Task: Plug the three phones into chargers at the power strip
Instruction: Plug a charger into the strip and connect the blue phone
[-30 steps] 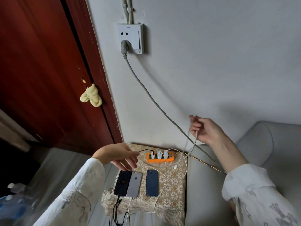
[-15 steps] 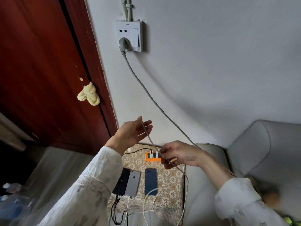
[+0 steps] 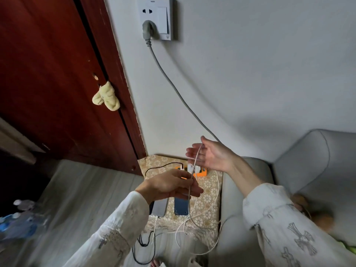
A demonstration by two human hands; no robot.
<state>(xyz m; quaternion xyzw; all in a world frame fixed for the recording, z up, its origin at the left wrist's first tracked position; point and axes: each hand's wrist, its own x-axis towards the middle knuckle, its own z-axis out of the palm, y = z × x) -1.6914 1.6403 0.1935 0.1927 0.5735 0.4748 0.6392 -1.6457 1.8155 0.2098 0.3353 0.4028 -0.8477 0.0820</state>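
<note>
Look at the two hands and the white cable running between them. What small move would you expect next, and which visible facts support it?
Probably the left hand, which pinches the white cable, slides down it to find the plug end. The open right hand only steadies the upper part, the cable's slack hangs off the table edge, and the dark blue phone shows no cable attached.

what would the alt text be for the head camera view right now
A person's left hand pinches a white cable that runs up across the open right hand, above a small cloth-covered table with an orange power strip and phones, one dark blue. A grey cord hangs from a wall socket beside a red-brown door.
</note>
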